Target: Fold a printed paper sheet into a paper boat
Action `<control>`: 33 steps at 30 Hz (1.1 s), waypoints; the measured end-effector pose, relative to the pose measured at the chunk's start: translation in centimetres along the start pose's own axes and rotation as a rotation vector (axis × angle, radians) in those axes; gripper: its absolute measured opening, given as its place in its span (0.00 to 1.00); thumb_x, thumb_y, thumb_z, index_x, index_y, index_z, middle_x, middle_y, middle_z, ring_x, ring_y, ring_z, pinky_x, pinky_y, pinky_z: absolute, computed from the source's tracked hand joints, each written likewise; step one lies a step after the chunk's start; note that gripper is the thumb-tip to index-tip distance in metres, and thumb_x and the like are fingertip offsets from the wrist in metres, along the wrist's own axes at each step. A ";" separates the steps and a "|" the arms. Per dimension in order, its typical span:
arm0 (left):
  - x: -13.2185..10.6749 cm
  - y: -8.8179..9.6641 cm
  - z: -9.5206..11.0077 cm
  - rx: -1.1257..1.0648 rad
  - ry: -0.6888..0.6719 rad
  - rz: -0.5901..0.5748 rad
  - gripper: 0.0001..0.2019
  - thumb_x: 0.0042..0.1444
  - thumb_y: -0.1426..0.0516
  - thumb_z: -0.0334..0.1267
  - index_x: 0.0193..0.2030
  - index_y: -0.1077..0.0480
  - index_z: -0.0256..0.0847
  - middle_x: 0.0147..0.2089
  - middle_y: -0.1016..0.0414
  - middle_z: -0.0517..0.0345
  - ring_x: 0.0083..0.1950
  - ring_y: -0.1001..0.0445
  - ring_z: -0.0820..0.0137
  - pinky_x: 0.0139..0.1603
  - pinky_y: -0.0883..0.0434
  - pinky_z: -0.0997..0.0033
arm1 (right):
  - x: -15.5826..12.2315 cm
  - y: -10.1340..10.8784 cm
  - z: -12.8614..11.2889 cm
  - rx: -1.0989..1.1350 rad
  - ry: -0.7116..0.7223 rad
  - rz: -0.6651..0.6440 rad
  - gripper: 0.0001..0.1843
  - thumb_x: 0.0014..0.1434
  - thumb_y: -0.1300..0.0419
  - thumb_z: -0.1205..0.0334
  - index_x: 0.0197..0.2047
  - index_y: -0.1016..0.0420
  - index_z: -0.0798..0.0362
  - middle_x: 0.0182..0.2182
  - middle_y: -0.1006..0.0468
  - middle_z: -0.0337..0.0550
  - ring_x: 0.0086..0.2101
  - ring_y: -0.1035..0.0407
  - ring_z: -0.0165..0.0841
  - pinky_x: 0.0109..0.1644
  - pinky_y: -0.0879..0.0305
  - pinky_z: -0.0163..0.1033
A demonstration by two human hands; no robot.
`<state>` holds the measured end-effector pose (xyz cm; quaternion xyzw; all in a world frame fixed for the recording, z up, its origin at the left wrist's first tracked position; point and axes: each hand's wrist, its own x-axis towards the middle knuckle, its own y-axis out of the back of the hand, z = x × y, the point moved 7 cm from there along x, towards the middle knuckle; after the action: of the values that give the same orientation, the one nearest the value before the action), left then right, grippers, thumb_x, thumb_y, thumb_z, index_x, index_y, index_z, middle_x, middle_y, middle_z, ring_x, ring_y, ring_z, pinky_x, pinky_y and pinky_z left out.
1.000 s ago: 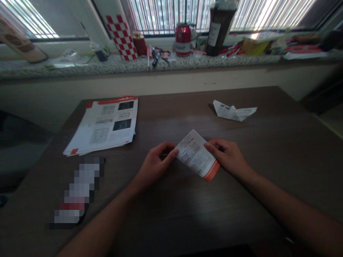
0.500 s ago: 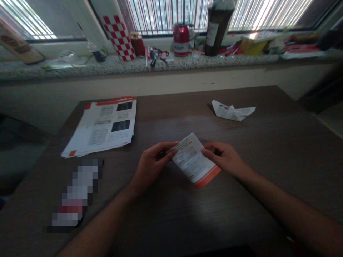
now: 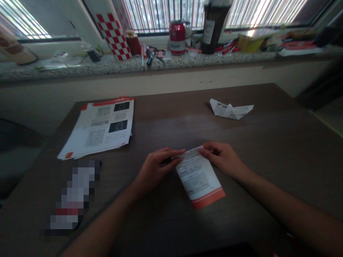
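A folded sheet of paper (image 3: 199,175), printed and with an orange band along its near edge, is held between my two hands over the table. My left hand (image 3: 160,164) pinches its far left corner between thumb and fingers. At the far right corner, my right hand (image 3: 221,157) grips it the same way, its lower fingers curled and partly hidden. Farther back on the right rests a folded paper boat (image 3: 230,110). To the left lies a stack of printed sheets (image 3: 103,126) with orange edges.
A blurred-out, phone-shaped object (image 3: 73,198) lies near the left forearm. Behind the brown table (image 3: 166,114), a granite windowsill (image 3: 107,69) carries a red can (image 3: 177,37), a dark bottle (image 3: 214,28), a red-and-white checkered box (image 3: 114,35) and assorted clutter.
The folded paper has turned so its orange band faces nearer to me, with both hands now at its far corners. My right hand's hold has shifted from its side to the far corner.
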<state>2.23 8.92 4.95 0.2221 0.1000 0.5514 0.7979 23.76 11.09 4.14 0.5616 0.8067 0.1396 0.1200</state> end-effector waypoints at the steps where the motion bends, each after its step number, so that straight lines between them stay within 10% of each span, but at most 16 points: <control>1: 0.0 0.0 0.0 -0.002 0.006 -0.002 0.14 0.68 0.37 0.40 0.59 0.20 0.47 0.41 0.20 0.57 0.37 0.24 0.69 0.38 0.29 0.69 | 0.0 0.0 0.0 -0.006 0.002 0.001 0.13 0.68 0.37 0.50 0.38 0.17 0.49 0.32 0.16 0.41 0.32 0.24 0.34 0.34 0.30 0.38; 15: 0.0 -0.3 -0.2 0.006 0.001 -0.026 0.14 0.68 0.38 0.39 0.57 0.19 0.47 0.42 0.18 0.55 0.40 0.22 0.68 0.40 0.28 0.68 | 0.1 -0.4 0.5 -0.025 -0.004 -0.034 0.14 0.68 0.38 0.51 0.39 0.15 0.50 0.33 0.16 0.42 0.33 0.23 0.34 0.34 0.31 0.37; 33: -0.5 -1.2 -2.5 -0.488 0.398 0.113 0.16 0.65 0.36 0.49 0.48 0.18 0.38 0.46 0.15 0.47 0.44 0.17 0.60 0.45 0.22 0.63 | 0.2 0.1 1.2 0.054 -0.025 0.128 0.14 0.66 0.36 0.49 0.39 0.13 0.49 0.34 0.13 0.43 0.34 0.20 0.36 0.36 0.27 0.39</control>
<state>1.97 8.69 2.15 -0.0828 0.1064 0.6352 0.7605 24.23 11.45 3.10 0.6166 0.7711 0.1181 0.1057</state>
